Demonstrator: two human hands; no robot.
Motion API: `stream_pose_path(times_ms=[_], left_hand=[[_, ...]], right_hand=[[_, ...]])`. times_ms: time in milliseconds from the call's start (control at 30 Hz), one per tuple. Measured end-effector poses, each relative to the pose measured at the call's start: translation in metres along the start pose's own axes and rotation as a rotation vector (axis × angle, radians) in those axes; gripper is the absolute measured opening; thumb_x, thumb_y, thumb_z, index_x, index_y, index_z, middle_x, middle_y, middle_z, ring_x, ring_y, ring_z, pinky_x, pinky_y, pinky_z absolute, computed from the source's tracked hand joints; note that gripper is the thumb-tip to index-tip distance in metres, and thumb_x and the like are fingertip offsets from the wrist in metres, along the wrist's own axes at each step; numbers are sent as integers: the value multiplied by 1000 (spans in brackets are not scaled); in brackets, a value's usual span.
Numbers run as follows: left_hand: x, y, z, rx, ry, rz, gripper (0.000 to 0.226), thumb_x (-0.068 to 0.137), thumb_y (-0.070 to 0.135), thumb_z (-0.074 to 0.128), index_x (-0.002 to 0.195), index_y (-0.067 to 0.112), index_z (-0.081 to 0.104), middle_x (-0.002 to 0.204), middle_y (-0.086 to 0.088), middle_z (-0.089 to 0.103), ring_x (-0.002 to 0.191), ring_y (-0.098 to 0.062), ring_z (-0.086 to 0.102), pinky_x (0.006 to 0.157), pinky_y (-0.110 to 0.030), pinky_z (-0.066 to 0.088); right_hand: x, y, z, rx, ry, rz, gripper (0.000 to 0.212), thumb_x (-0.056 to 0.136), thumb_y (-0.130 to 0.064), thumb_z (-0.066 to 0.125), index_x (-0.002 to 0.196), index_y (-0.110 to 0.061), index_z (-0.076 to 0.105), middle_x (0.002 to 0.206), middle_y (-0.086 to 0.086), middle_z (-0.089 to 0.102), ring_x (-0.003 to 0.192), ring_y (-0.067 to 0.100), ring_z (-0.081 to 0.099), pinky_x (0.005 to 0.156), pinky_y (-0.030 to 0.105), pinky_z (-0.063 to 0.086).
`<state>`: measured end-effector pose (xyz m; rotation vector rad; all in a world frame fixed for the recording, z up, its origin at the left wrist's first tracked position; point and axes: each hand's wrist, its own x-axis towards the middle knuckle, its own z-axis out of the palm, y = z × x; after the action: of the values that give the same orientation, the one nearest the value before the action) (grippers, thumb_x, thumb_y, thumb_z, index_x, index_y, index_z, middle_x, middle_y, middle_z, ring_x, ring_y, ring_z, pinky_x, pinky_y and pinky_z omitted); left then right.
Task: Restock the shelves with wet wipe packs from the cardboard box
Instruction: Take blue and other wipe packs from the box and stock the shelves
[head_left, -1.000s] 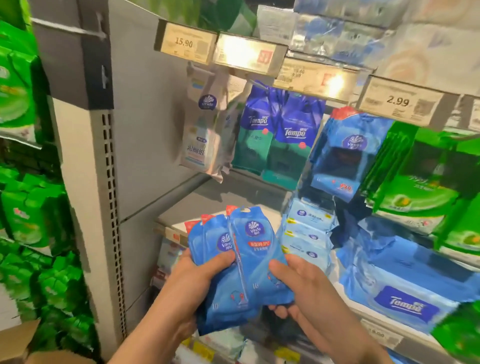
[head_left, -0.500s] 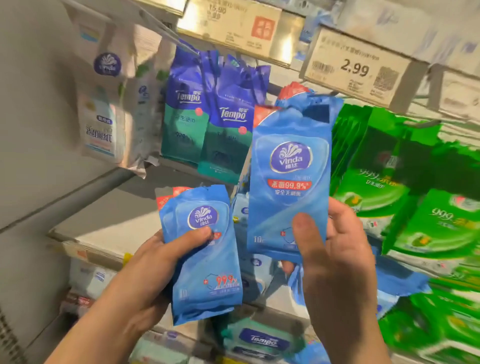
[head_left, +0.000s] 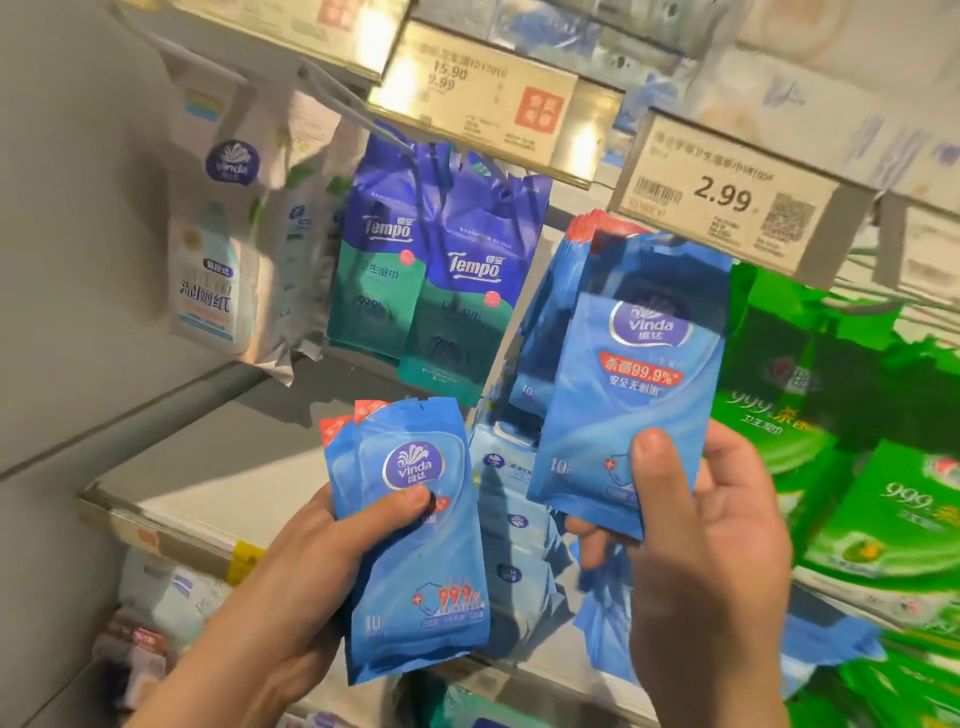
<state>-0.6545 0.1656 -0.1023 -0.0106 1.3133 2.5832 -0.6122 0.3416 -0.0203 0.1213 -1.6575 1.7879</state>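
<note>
My left hand (head_left: 291, 587) grips a small stack of blue Vinda wet wipe packs (head_left: 415, 551) low in the middle, thumb across the front pack. My right hand (head_left: 696, 545) pinches a single blue Vinda pack (head_left: 634, 374) by its lower edge and holds it upright, its top just under the 2.99 price tag (head_left: 727, 197). Right behind that pack hang more of the same blue packs (head_left: 556, 312) on a hook. The cardboard box is out of view.
Purple-green Tempo packs (head_left: 441, 270) and white Vinda packs (head_left: 223, 249) hang to the left. Green 999 packs (head_left: 852, 415) fill the right side. A grey shelf (head_left: 218, 467) runs below, with blue packs lying on it behind my hands.
My right hand took one pack off the stack and raised it up to the hanging blue packs. My left hand kept the other packs low. The view has moved closer to the shelf.
</note>
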Motion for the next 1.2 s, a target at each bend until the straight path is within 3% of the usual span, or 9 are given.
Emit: stream_pose_path(times_ms=[133, 300, 433, 533, 667, 800, 1033, 1133, 1200], left_hand=[[-2, 3, 2, -23, 11, -31, 44, 69, 15, 84, 112, 8, 74, 103, -18, 78, 86, -34, 77, 73, -43, 61], [1, 5, 10, -49, 108, -37, 12, 94, 7, 60, 96, 6, 72, 65, -8, 75, 48, -18, 71, 38, -22, 50], [1, 0, 9, -83, 88, -64, 15, 89, 9, 63, 100, 6, 73, 73, -12, 77, 54, -23, 73, 41, -26, 53], [-4, -4, 6, -70, 40, -93, 40, 69, 18, 71, 106, 6, 74, 88, -16, 79, 65, -28, 76, 50, -31, 59], [-10, -11, 5, -45, 4, -100, 49, 71, 25, 74, 117, 7, 71, 104, -17, 78, 86, -33, 77, 64, -39, 64], [-13, -15, 12, -8, -26, -85, 45, 76, 30, 72, 115, 8, 72, 105, -16, 78, 90, -33, 77, 75, -44, 65], [-15, -21, 17, -20, 2, -114, 60, 88, 52, 59, 130, 9, 66, 118, -17, 75, 108, -38, 73, 105, -58, 50], [-17, -25, 20, -62, -9, -150, 61, 86, 51, 59, 129, 8, 66, 118, -16, 75, 107, -37, 73, 100, -57, 54], [-18, -27, 22, -97, -11, -161, 55, 85, 45, 61, 125, 8, 68, 113, -16, 77, 98, -35, 76, 82, -51, 63]], right_hand=[[4, 4, 5, -62, 51, 35, 11, 98, -18, 63, 106, -12, 57, 81, 20, 69, 41, 29, 59, 33, 32, 42], [24, 4, 16, -171, 59, 95, 15, 102, -26, 61, 100, -11, 59, 83, 11, 71, 42, 27, 63, 37, 33, 45], [24, 8, 12, -240, 44, 186, 27, 101, -34, 61, 96, -8, 59, 76, 9, 71, 41, 28, 61, 45, 38, 47], [6, 20, 5, -215, -19, 374, 26, 100, -33, 60, 99, -7, 59, 76, 13, 72, 39, 24, 56, 34, 28, 41], [-24, 33, -3, -445, -307, 616, 33, 92, -44, 68, 101, -13, 63, 77, 7, 71, 48, 23, 54, 39, 27, 39], [-40, 35, -10, -632, -553, 573, 39, 85, -61, 73, 92, -23, 70, 82, -9, 76, 63, 9, 65, 56, 25, 46], [-39, 28, -18, -556, -451, 602, 33, 96, -41, 66, 83, -11, 67, 70, 14, 66, 49, 26, 57, 50, 34, 46], [-39, 32, -23, -548, -356, 550, 31, 90, -51, 67, 81, -21, 67, 70, 3, 69, 61, 26, 66, 63, 49, 59], [-39, 30, -28, -597, -288, 431, 36, 75, -63, 63, 82, -28, 67, 70, 0, 70, 67, 23, 69, 68, 49, 61]])
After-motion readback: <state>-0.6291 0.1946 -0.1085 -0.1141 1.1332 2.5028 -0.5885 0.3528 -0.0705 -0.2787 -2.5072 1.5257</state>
